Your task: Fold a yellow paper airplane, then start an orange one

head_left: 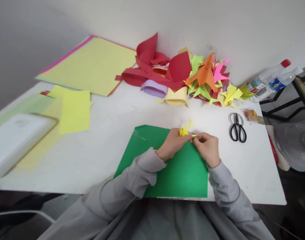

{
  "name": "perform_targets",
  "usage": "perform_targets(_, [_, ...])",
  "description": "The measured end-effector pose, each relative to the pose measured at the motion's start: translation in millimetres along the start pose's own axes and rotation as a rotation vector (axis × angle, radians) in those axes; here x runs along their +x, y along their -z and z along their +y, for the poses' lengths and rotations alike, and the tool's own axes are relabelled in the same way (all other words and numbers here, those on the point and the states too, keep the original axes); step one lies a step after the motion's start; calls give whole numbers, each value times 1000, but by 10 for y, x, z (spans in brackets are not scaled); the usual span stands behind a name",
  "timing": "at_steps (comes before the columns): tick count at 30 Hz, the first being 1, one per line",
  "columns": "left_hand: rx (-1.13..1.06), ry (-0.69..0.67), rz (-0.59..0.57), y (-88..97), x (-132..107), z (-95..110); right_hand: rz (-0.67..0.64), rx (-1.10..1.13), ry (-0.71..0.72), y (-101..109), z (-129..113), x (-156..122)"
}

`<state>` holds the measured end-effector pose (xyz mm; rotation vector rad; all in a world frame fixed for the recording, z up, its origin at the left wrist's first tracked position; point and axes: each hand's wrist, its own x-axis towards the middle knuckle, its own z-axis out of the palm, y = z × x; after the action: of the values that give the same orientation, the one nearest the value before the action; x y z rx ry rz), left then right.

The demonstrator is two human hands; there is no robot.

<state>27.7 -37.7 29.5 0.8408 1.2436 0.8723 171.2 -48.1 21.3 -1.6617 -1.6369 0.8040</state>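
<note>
Yellow paper figure [184, 131]: likely light, crisp, easily creased; best held at layered folds. Left hand [173, 142] pinches it; right hand [208, 148] bunched at its point, grip unclear.

Base sheet [177, 181]'s on the table [92, 160] right before you, near the front edge. Over its far part: your L hand [172, 144] w/ folded paper [186, 129] in it; your R hand [207, 147]'s over its R edge. Behind base sheet: paper bands [179, 70]; behind & R of it, folded-paper pile [204, 75], then bottles [279, 83] farther R. R of it: scissors [238, 131], packet [251, 115] a bit farther back. L of it: loose sheets [75, 113], then case [22, 140] on papers farther L. Behind-L of it: paper stack [92, 66], by the wall [67, 20]
</note>
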Motion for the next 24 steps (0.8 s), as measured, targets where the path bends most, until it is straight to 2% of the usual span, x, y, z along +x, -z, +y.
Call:
perform_targets(5, [-56, -16, 9, -3, 5, -17, 36, -158, 163, -3, -62, -69])
perform_targets(9, [-119, 2, -31, 3, 11, -30, 63, -335, 261, -13, -85, -117])
perform_targets(16, [-189, 25, -64, -25, 16, -78, 7, -535, 281, -40, -136, -163])
perform_targets(20, [-241, 55, -82, -9, 44, -88, -25, -421, 254, -29, -120, -155])
perform_targets(22, [-320, 94, -113, 22, 55, -49, 15, -237, 188, -13, -93, -131])
perform_targets(24, [-426, 168, -168, 65, 59, 17, 54, 36, 55, 13, -68, -90])
